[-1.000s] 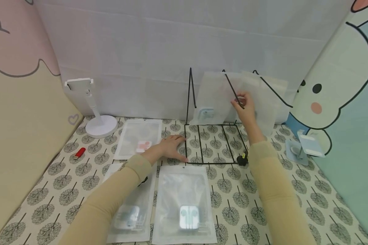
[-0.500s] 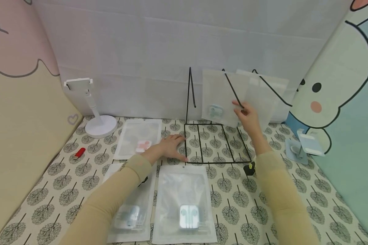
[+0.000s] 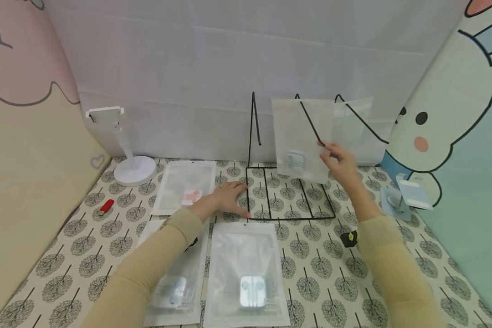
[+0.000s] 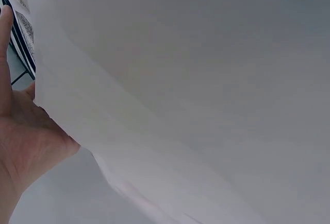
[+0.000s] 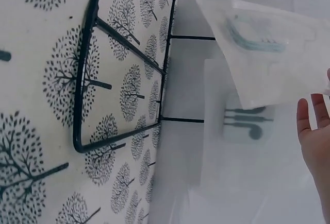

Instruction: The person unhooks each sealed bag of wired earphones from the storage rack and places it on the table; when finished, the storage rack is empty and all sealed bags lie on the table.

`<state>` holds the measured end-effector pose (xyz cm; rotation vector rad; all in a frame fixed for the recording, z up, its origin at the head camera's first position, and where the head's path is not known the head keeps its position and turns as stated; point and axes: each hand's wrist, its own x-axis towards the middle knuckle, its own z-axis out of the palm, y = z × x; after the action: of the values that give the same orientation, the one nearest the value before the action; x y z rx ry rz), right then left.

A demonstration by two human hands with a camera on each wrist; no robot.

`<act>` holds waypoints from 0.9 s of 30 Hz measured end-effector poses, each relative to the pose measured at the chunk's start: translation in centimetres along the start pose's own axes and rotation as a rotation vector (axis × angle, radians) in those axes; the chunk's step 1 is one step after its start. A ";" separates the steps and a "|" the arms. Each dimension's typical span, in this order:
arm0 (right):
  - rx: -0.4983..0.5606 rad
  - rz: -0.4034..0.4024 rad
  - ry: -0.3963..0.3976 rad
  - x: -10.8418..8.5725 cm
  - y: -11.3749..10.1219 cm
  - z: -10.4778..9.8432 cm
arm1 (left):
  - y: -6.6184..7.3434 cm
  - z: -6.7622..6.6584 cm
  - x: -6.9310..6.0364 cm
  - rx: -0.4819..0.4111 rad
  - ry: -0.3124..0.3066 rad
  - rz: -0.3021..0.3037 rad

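My left hand (image 3: pixel 229 198) lies beside the left side of the black wire rack (image 3: pixel 269 196), fingers spread and touching the frame. My right hand (image 3: pixel 344 168) is raised at the tip of the rack's middle hook and pinches the right edge of a translucent white packet (image 3: pixel 303 136) hanging there, with an earphone case print low on it. Another packet (image 3: pixel 354 123) hangs behind on the right hook. In the right wrist view, my right hand (image 5: pixel 318 136) is at the packet (image 5: pixel 273 54), partly out of frame. Whitish material covers most of the left wrist view beside my left hand (image 4: pixel 31 147).
Flat packets lie at the front (image 3: pixel 246 255), under my left forearm (image 3: pixel 174 291) and behind it (image 3: pixel 184 182). A white phone stand (image 3: pixel 134 171) and red stick (image 3: pixel 106 206) are at left, a small black object (image 3: pixel 348 238) and pale stand (image 3: pixel 397 205) at right.
My right hand has come nearer and to the right, down toward the middle hook's tip. The front packet has shifted forward along the hook. My left hand has stayed at the frame.
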<state>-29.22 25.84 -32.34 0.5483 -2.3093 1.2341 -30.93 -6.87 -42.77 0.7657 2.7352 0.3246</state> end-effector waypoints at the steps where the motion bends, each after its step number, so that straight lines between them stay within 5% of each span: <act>1: -0.020 -0.003 0.001 -0.2 -0.1 -0.2 | 0.0 0.0 0.0 0.001 -0.002 -0.001; 13: -0.169 -0.111 -0.070 -0.8 2.6 -2.4 | -0.2 0.1 0.2 0.004 0.001 -0.005; 27: -0.379 -0.251 -0.041 -0.9 1.8 -5.3 | 0.0 -0.1 0.1 -0.025 -0.001 -0.005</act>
<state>-28.36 31.34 -31.42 0.7012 -2.3401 0.6535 -31.03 -6.88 -42.65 0.7528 2.7262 0.3562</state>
